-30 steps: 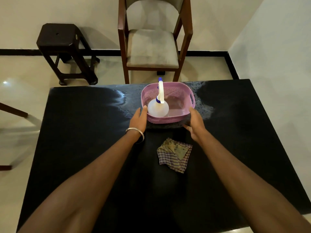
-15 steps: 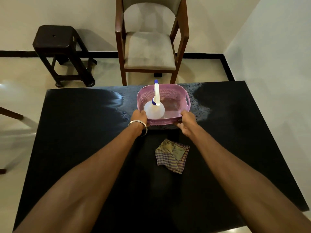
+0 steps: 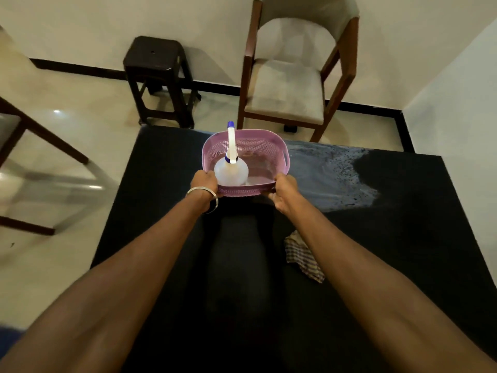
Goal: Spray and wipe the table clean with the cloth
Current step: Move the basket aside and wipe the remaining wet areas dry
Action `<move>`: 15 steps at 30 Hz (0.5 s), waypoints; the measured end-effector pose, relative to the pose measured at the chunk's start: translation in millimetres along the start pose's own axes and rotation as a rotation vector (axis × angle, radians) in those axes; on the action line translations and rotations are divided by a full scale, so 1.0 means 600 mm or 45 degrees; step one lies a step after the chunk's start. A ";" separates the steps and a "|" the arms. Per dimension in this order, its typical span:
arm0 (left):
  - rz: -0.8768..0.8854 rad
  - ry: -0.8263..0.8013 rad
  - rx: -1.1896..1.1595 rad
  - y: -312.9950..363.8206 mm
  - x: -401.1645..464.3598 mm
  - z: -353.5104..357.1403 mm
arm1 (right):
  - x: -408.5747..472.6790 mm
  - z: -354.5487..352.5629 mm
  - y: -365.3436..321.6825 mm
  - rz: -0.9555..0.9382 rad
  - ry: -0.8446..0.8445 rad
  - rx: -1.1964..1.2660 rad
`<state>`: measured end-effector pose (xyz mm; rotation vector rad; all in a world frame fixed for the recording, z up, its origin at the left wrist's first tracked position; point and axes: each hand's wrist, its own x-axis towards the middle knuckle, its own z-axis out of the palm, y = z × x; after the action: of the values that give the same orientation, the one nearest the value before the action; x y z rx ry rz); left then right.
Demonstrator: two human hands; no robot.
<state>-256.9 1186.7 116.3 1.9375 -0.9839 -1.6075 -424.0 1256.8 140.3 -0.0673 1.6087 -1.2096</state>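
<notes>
A pink plastic basket (image 3: 252, 146) is held over the black table (image 3: 403, 238), toward its far left side. Inside it lies a white spray bottle (image 3: 231, 170) with a blue nozzle pointing away from me. My left hand (image 3: 205, 181) grips the basket's near left rim and my right hand (image 3: 283, 192) grips the near right rim. The checked cloth (image 3: 302, 258) lies crumpled on the table, partly hidden under my right forearm. A wet, speckled patch (image 3: 330, 173) glistens on the table to the right of the basket.
A wooden chair (image 3: 290, 87) with a beige cushion stands beyond the table's far edge. A dark stool (image 3: 158, 79) stands to its left by the wall. Another chair's legs (image 3: 40, 157) are at the far left. A white wall rises on the right.
Both hands closed on the basket's near rim and the basket now sits further left on the table. My view swung left, so the cloth and wet patch appear to the right.
</notes>
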 end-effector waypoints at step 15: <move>-0.064 0.299 -0.211 -0.077 0.035 -0.261 | -0.042 0.240 0.105 0.081 -0.231 -0.168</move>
<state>-92.7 1184.1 105.4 1.9937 -0.6914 -1.3994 -273.2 1207.7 125.2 -0.2031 1.5185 -1.0181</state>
